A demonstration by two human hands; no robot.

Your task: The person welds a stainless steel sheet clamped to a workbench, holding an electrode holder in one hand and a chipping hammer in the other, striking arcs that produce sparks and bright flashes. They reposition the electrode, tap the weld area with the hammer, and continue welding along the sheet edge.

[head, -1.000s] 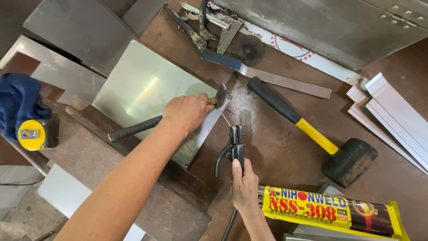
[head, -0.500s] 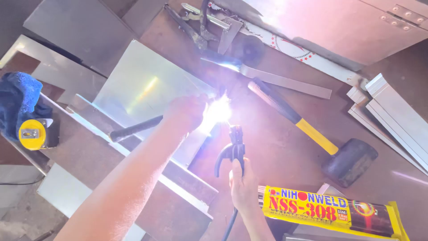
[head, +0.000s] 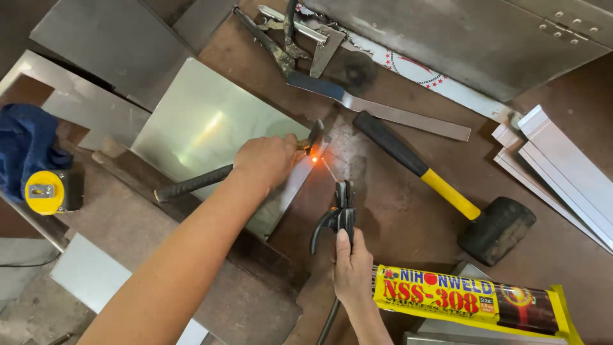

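Tack welding is the step here, I'd say: the rod [head: 327,170] tip sits just beside an orange glow [head: 313,159] at the sheet [head: 211,128] edge, mid-bench. The rod's long axis runs near-right to far-left, tip pointing far-left. The right hand [head: 350,265] grips the holder [head: 338,214]; the left hand [head: 268,160] clenches a hammer [head: 191,185] (head by the glow). Next wants steady rod contact.

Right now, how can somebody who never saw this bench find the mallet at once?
Start at the brown bench top and look right of the right hand that holds the electrode holder. The mallet lies there on a slant, just above the yellow electrode packet. Unlike the hammer in the left hand, it has a fat black rubber head and a black-and-yellow handle.
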